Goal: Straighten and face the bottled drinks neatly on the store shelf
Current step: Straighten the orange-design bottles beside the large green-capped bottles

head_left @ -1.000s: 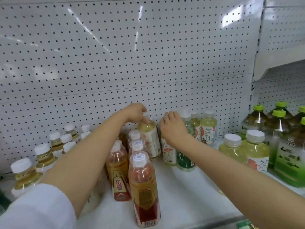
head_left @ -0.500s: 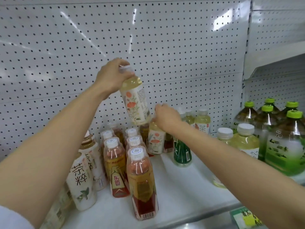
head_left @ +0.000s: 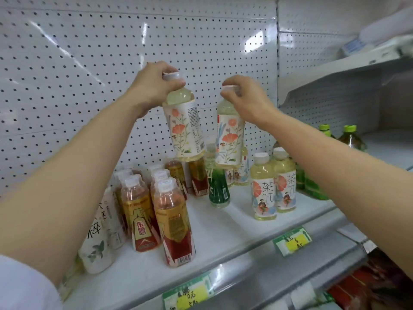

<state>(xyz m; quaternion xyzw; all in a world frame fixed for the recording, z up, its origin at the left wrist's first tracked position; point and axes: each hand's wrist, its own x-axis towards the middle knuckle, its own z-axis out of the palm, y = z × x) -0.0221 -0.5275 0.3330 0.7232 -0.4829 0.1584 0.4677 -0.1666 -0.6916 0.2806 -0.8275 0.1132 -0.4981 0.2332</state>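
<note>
Two flower-label tea bottles held up by their caps, well above the shelf [head_left: 223, 229].

The left hand [head_left: 154, 86] is curled tight around the white cap of the left flower bottle [head_left: 185, 128], which is tilted a bit with its bottom swung to the right. The right hand [head_left: 245, 97] is clamped the same way on the cap of the right flower bottle [head_left: 230, 139], hung closer to upright. The two bottles are kept side by side, close but not touching. Below them, the red-label bottles [head_left: 174, 222] are lined up in rows on the left, a green bottle [head_left: 219, 191] is stood alone mid-shelf, and two pale tea bottles [head_left: 274, 189] are parked to its right. Price tags [head_left: 292, 240] are clipped along the front edge.
</note>
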